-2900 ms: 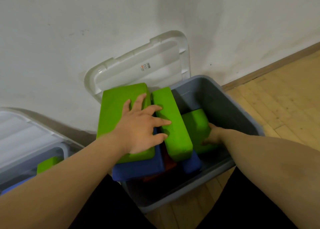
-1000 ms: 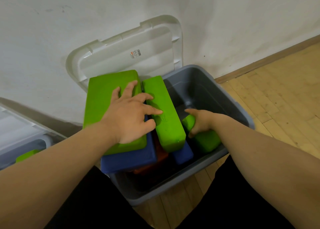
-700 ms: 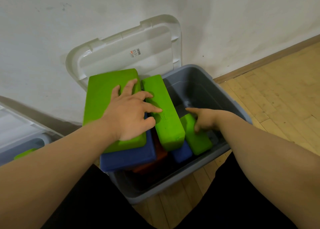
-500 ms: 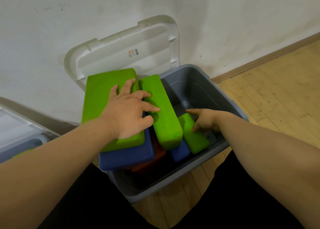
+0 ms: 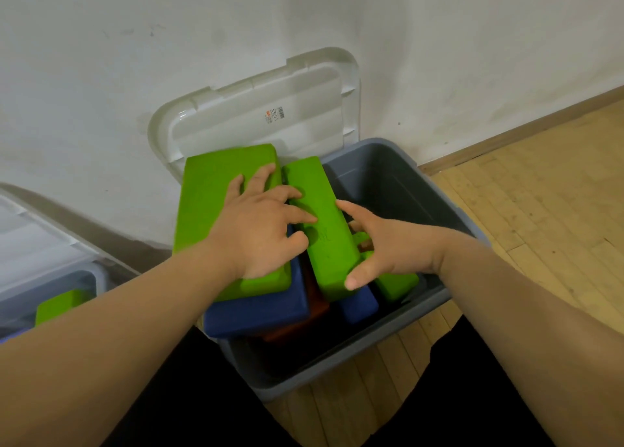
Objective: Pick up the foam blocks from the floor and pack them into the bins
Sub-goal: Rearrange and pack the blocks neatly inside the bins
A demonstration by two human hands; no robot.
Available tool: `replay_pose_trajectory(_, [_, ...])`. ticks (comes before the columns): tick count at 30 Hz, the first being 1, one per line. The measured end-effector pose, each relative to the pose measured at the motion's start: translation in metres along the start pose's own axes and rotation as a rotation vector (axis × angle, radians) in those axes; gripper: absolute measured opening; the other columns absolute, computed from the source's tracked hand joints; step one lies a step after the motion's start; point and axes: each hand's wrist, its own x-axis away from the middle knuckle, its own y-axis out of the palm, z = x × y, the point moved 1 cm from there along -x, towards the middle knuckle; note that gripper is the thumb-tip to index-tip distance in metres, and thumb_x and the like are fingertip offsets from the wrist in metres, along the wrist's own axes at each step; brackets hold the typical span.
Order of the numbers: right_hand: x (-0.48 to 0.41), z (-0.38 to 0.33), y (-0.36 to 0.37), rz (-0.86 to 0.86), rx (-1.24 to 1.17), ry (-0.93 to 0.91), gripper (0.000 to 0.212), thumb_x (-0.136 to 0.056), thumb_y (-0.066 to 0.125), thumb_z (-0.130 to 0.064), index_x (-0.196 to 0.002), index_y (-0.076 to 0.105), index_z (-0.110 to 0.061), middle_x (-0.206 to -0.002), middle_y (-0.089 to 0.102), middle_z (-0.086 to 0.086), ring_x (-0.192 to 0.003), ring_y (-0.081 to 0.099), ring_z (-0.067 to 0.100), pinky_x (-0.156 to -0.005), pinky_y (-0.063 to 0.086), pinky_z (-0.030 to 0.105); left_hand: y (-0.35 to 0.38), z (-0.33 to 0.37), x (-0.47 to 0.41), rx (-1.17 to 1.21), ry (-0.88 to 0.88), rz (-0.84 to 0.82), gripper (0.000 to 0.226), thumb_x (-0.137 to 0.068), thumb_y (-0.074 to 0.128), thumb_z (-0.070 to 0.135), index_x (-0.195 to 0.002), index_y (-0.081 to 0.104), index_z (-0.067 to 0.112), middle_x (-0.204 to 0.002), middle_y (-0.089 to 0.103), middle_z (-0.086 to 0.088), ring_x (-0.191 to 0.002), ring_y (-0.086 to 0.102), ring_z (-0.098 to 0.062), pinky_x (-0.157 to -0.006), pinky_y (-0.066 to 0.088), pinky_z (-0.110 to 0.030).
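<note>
While the left hand [image 5: 260,230] lies spread flat on the wide green foam block [image 5: 209,210], right hand [image 5: 388,247] clasping the narrow green foam block [image 5: 324,244] set on edge, both over blue foam blocks [image 5: 256,311] in the grey plastic bin [image 5: 388,183]

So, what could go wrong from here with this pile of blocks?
1. The dark blue foam block under the wide green foam block sticks out over the rim of the grey plastic bin; if the left hand lifts off, the pile may slide out.
2. The narrow green foam block, gripped by the right hand, leans tilted; pushing it down could wedge it.
3. The pile stands above the rim, so the white plastic lid may not close.
</note>
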Motion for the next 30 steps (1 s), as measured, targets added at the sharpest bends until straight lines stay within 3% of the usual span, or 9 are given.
replay_pose_trajectory(3, [-0.006, -0.005, 0.021, 0.151, 0.230, -0.013, 0.141, -0.059, 0.092, -0.060, -0.152, -0.012, -0.056, -0.152, 0.033, -0.007, -0.135, 0.043, 0.020, -0.114, 0.039, 0.047, 0.004, -0.005, 0.006, 0.103, -0.031, 0.174, 0.065, -0.077, 0.032, 0.059, -0.130, 0.065, 0.042, -0.150, 0.050, 0.007, -0.153, 0.021, -0.025, -0.124, 0.016, -0.051])
replay_pose_trajectory(6, [-0.007, -0.002, 0.026, 0.234, 0.275, -0.040, 0.133, -0.062, 0.089, -0.062, -0.149, -0.011, -0.061, -0.149, 0.032, -0.004, -0.129, 0.046, 0.023, -0.109, 0.042, 0.045, 0.011, -0.010, 0.013, 0.172, -0.086, 0.334, 0.064, -0.079, 0.038, 0.052, -0.130, 0.068, 0.029, -0.145, 0.053, -0.007, -0.141, 0.041, -0.030, -0.118, 0.029, -0.043])
replay_pose_trajectory(10, [-0.001, 0.002, 0.004, 0.304, 0.176, -0.084, 0.110, -0.074, 0.087, -0.049, -0.153, 0.010, -0.061, -0.147, 0.036, -0.013, -0.120, 0.053, 0.011, -0.088, 0.046, 0.015, 0.013, -0.010, 0.020, 0.109, -0.192, 0.346, 0.068, -0.078, 0.037, 0.055, -0.135, 0.064, 0.029, -0.149, 0.048, -0.010, -0.137, 0.042, -0.032, -0.113, 0.033, -0.045])
replay_pose_trajectory(12, [0.000, 0.001, -0.002, 0.377, 0.149, -0.139, 0.091, -0.083, 0.081, -0.045, -0.150, 0.023, -0.062, -0.153, 0.034, -0.016, -0.127, 0.052, 0.009, -0.081, 0.045, 0.007, 0.012, -0.007, 0.021, 0.071, -0.240, 0.307, 0.071, -0.076, 0.032, 0.059, -0.137, 0.060, 0.034, -0.152, 0.043, -0.007, -0.140, 0.037, -0.031, -0.113, 0.031, -0.046])
replay_pose_trajectory(15, [-0.001, -0.004, 0.003, 0.414, 0.159, -0.137, 0.072, -0.095, 0.067, -0.042, -0.150, 0.026, -0.063, -0.165, 0.013, -0.015, -0.139, 0.042, 0.014, -0.089, 0.042, 0.012, 0.012, -0.002, 0.019, 0.028, -0.281, 0.273, 0.075, -0.075, 0.027, 0.062, -0.141, 0.054, 0.039, -0.156, 0.037, -0.002, -0.143, 0.030, -0.028, -0.112, 0.028, -0.047])
replay_pose_trajectory(18, [-0.002, -0.005, 0.009, 0.472, 0.209, -0.039, 0.078, -0.093, 0.065, -0.052, -0.152, 0.015, -0.062, -0.167, -0.008, -0.012, -0.143, 0.038, 0.023, -0.098, 0.039, 0.025, 0.011, -0.001, 0.015, 0.012, -0.286, 0.248, 0.076, -0.075, 0.025, 0.064, -0.142, 0.051, 0.040, -0.158, 0.033, -0.001, -0.144, 0.027, -0.027, -0.112, 0.027, -0.049])
replay_pose_trajectory(21, [-0.001, -0.003, 0.009, 0.551, 0.321, 0.017, 0.101, -0.080, 0.076, -0.060, -0.155, 0.009, -0.058, -0.158, 0.016, -0.002, -0.121, 0.054, 0.026, -0.093, 0.044, 0.028, 0.010, -0.003, 0.014, 0.013, -0.287, 0.237, 0.075, -0.075, 0.026, 0.063, -0.142, 0.051, 0.041, -0.158, 0.032, 0.000, -0.144, 0.026, -0.027, -0.113, 0.026, -0.049])
replay_pose_trajectory(24, [0.000, -0.003, 0.004, 0.696, 0.271, -0.043, 0.096, -0.082, 0.079, -0.051, -0.158, 0.020, -0.048, -0.128, 0.041, 0.001, -0.102, 0.054, 0.016, -0.088, 0.039, 0.023, 0.011, -0.003, 0.016, 0.008, -0.290, 0.234, 0.074, -0.074, 0.027, 0.063, -0.141, 0.052, 0.041, -0.158, 0.033, 0.000, -0.144, 0.027, -0.027, -0.112, 0.026, -0.048])
replay_pose_trajectory(30, [0.014, -0.010, -0.016, 0.998, 0.145, -0.278, 0.077, -0.084, 0.074, -0.028, -0.152, 0.039, -0.037, -0.136, 0.053, -0.007, -0.123, 0.050, 0.010, -0.105, 0.044, 0.034, 0.008, -0.003, 0.012, 0.011, -0.293, 0.217, 0.073, -0.075, 0.027, 0.063, -0.141, 0.051, 0.042, -0.159, 0.033, 0.000, -0.145, 0.026, -0.027, -0.113, 0.027, -0.049])
